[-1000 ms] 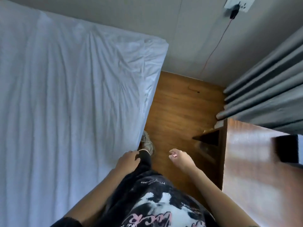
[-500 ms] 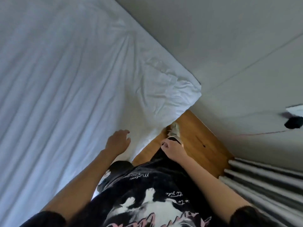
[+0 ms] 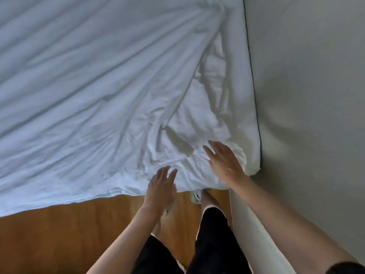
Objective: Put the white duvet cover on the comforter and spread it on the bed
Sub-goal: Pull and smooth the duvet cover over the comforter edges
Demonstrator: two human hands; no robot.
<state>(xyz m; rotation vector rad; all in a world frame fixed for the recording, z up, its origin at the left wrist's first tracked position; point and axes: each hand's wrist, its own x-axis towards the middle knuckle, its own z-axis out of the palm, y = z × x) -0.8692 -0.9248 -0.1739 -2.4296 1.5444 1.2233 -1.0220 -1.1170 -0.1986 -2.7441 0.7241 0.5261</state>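
Observation:
The white duvet cover [image 3: 94,91] with the comforter inside lies spread over the bed and fills most of the view. Its near right corner [image 3: 197,123] is wrinkled and bunched beside the wall. My left hand [image 3: 163,186] reaches over the duvet's hanging edge with its fingers straight and spread. My right hand [image 3: 224,161] lies flat on the bunched corner, fingers extended. Neither hand grips any fabric.
A grey wall [image 3: 308,95] runs along the bed's right side. Wooden floor [image 3: 69,234] lies below the duvet's edge. My legs in black shorts [image 3: 211,244] and a white shoe [image 3: 195,196] stand close to the bed corner.
I have turned to face the bed corner by the wall. Both hands rose from my sides and reached out onto the duvet, fingers now spread.

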